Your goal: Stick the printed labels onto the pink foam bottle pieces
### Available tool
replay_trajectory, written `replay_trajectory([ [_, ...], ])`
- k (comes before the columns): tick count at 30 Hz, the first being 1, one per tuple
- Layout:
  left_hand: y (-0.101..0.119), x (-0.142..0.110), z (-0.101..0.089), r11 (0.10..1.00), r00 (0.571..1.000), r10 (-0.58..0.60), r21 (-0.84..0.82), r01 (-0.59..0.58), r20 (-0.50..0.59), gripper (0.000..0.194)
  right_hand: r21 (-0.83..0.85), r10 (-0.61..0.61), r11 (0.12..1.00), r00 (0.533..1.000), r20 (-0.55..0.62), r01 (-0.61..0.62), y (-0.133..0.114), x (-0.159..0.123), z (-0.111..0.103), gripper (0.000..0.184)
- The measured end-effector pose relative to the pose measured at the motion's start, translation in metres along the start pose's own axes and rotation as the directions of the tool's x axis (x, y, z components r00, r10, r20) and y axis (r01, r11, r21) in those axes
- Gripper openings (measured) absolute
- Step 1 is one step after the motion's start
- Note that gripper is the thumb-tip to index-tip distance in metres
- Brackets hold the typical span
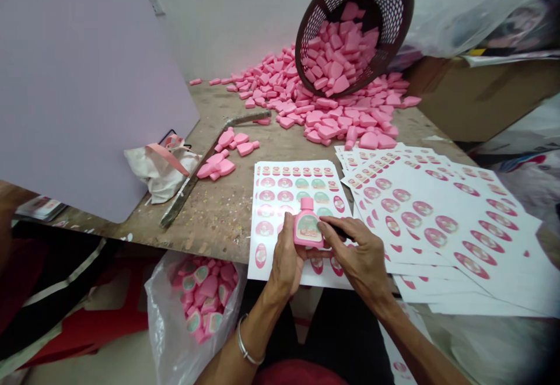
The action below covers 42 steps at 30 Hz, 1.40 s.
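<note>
1. The left hand (286,256) is closed around a pink bottle (308,226); the right hand (361,254) grips a dark slim object (340,231) and touches the bottle's front.
2. The bottle, neck pointing away, is above the sticker sheets (265,245).
3. Beyond, a tipped basket (306,38) and heaped bottles (280,84) rest on the table (231,198).

Workshop, worn bench (231,201), heaped pink bottles (286,88), sticker sheets (437,198)
</note>
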State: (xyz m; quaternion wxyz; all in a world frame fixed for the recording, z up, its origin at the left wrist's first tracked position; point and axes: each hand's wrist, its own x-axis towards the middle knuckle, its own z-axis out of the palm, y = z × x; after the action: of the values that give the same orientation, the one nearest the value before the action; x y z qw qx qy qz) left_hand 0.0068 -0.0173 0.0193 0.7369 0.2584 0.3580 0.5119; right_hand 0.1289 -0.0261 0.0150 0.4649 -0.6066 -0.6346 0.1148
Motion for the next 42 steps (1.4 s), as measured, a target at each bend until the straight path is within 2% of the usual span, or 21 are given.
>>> replay_trajectory([
  [3,0.0,-0.002,-0.003,0.995,0.999,0.043,0.084,-0.044,0.009,0.038,-0.279,-0.09,0.957,0.996,-0.016,0.082,0.003,0.004,-0.003,0.027],
  [5,0.002,-0.004,-0.005,0.992,0.999,0.043,0.121,-0.045,0.014,0.037,-0.371,-0.078,0.927,0.997,-0.027,0.063,0.007,0.008,-0.006,0.034],
  [7,0.005,-0.007,-0.007,0.994,0.999,0.03,0.102,-0.034,0.045,0.038,-0.271,0.003,0.963,1.0,-0.012,-0.006,0.01,0.012,-0.008,0.038],
  [9,0.01,-0.009,-0.006,0.998,0.995,0.017,0.057,-0.022,0.096,0.037,-0.063,0.095,0.994,0.994,0.044,-0.092,0.011,0.015,-0.01,0.038],
  [12,0.017,-0.011,-0.006,1.0,0.992,-0.012,-0.017,0.014,0.123,0.035,0.098,0.116,0.988,0.991,0.073,-0.123,0.007,0.017,-0.01,0.034],
  [17,0.018,-0.01,-0.009,0.984,0.989,-0.094,-0.144,0.109,0.111,0.055,0.079,0.03,0.996,0.995,0.095,-0.037,0.002,0.015,-0.007,0.027],
  [25,0.012,-0.007,-0.014,0.988,0.996,-0.074,-0.132,0.081,0.059,0.055,0.089,0.056,0.994,0.991,0.119,-0.067,0.0,0.013,-0.008,0.028],
  [28,0.011,-0.008,-0.013,0.987,0.994,-0.084,-0.131,0.093,0.066,0.055,0.119,0.118,0.983,0.98,0.162,-0.138,-0.003,0.015,-0.004,0.041],
  [31,0.008,-0.011,-0.009,0.989,0.99,-0.089,-0.108,0.101,0.109,0.06,0.164,0.137,0.971,0.967,0.214,-0.174,-0.004,0.014,0.007,0.068],
  [33,0.005,-0.015,-0.008,0.995,0.991,-0.07,-0.064,0.078,0.116,0.059,0.192,0.119,0.967,0.964,0.236,-0.166,-0.001,0.015,0.018,0.073],
  [35,0.002,-0.018,-0.01,1.0,0.993,-0.027,0.0,0.027,0.117,0.054,0.2,0.141,0.961,0.962,0.233,-0.189,0.003,0.017,0.028,0.064],
  [38,0.005,-0.019,-0.027,0.99,0.992,0.003,0.137,-0.02,0.124,0.049,0.173,0.231,0.947,0.948,0.217,-0.27,0.013,0.025,0.037,0.049],
  [39,0.008,-0.019,-0.037,0.974,0.997,0.019,0.223,-0.036,0.078,0.045,0.161,0.253,0.943,0.943,0.215,-0.29,0.016,0.028,0.038,0.048],
  [40,0.014,-0.018,-0.049,0.936,0.998,0.064,0.347,-0.061,0.002,0.042,0.147,0.271,0.941,0.939,0.214,-0.305,0.019,0.03,0.037,0.048],
  [41,0.021,-0.017,-0.062,0.857,0.985,0.152,0.508,-0.087,-0.087,0.038,0.13,0.285,0.94,0.935,0.212,-0.316,0.022,0.032,0.035,0.049],
  [42,0.029,-0.015,-0.077,0.71,0.948,0.276,0.699,-0.089,-0.159,0.037,0.109,0.3,0.939,0.93,0.211,-0.327,0.024,0.033,0.032,0.049],
])
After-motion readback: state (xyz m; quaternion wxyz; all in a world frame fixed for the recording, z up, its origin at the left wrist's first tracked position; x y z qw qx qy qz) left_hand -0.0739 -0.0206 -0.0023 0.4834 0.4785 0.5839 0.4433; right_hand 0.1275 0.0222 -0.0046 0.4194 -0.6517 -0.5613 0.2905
